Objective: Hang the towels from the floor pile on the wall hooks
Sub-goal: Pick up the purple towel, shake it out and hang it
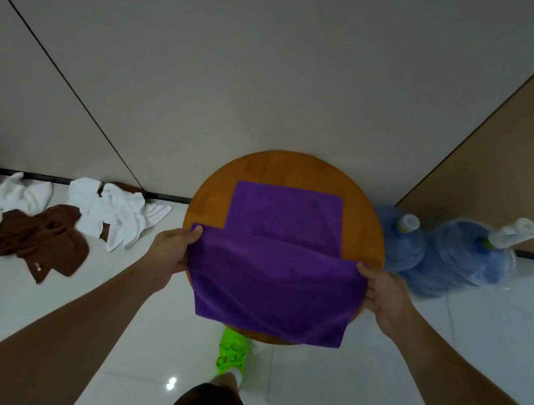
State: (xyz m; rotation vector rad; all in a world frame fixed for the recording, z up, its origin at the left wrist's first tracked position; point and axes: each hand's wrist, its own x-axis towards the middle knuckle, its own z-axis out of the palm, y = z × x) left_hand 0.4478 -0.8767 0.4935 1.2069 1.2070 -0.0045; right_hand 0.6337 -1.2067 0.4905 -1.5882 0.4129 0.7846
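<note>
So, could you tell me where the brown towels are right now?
In the head view, the brown towels lie crumpled on the floor at left, just in front of the white towels.

A: Purple towel [276, 283] covers the tabletop's [215, 191] near middle; both hands' fingers are tucked behind its edges.
B: Noted. Wall hooks out of frame; forearms cut by lower edge; brown towels' [29, 239] tags unreadable.

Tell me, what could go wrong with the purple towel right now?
The purple towel is only pinched at two corners by the left hand and right hand, so it might slip. Half of it hangs off the round table and could slide to the floor. No wall hooks show here, so it may go unhung.
</note>
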